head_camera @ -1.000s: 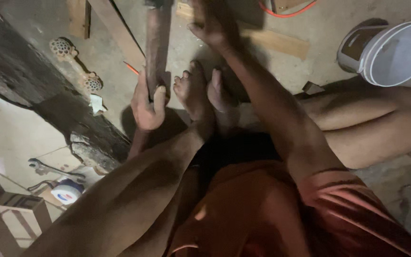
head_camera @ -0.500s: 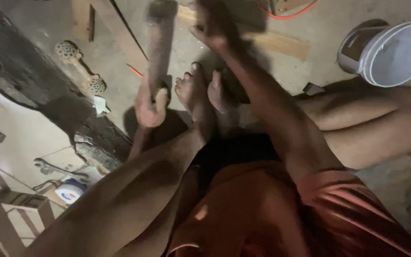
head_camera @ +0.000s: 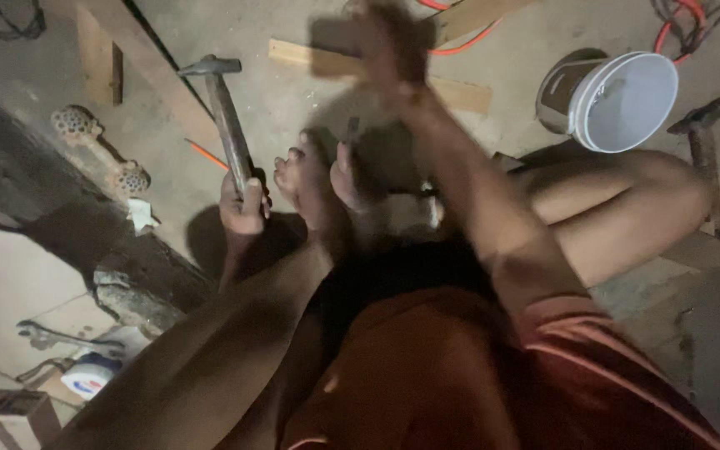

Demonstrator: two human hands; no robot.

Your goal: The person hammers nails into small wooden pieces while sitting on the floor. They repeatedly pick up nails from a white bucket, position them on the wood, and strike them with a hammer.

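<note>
My left hand (head_camera: 243, 208) grips the wooden handle of a hammer (head_camera: 225, 117). Its metal head points up and to the left over the concrete floor. My right hand (head_camera: 389, 54) is raised above my bare feet (head_camera: 314, 179) and is smeared by motion. A dark blurred shape (head_camera: 339, 37) sits just left of its fingers, and I cannot tell whether the hand holds it. A thin dark rod (head_camera: 352, 133) stands up by my toes. My legs and orange shorts (head_camera: 460, 375) fill the lower part of the view.
A white bucket (head_camera: 631, 100) lies on its side at the upper right, with a second hammer (head_camera: 702, 133) beside it. Wooden planks (head_camera: 152, 67) and an orange cable (head_camera: 460, 42) lie on the floor ahead. A dark beam (head_camera: 35, 200) runs along the left.
The hammer in my left hand has swung left and tilted, so its head now shows. My right hand stays raised and blurred. The view has shifted a little to the right.
</note>
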